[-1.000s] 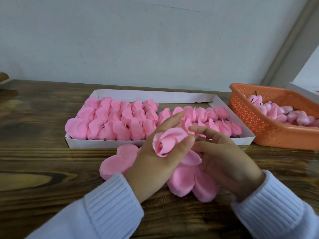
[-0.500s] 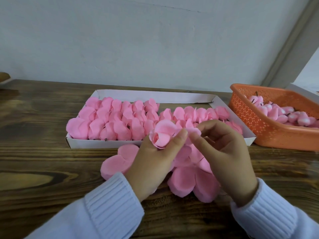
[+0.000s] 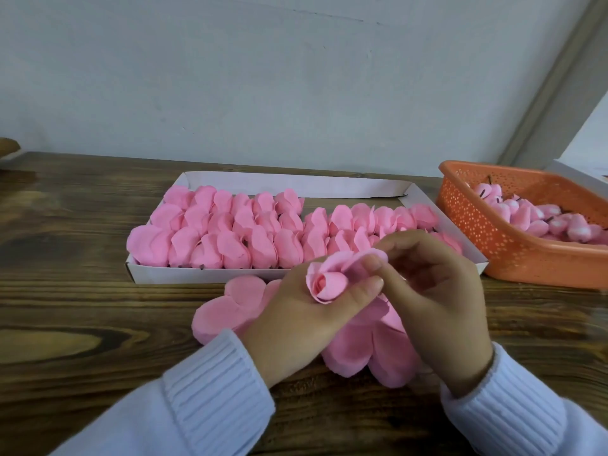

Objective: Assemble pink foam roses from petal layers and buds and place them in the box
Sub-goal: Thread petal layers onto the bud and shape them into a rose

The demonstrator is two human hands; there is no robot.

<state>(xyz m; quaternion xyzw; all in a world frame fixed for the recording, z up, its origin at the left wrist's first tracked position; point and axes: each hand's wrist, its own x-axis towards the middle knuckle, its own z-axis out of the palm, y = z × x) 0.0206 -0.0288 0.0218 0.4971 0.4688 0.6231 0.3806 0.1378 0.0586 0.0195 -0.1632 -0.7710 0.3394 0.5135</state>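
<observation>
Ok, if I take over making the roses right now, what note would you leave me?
Left hand grips the half-made rose; right hand pinches its outer petal.
Loose petal layers lie on the table under the hands; buds sit in the orange basket, right.
Done: the white box holds rows of finished roses, with a gap at its back right.
Left: finish wrapping this rose, put it in the box, then probably build more.
</observation>
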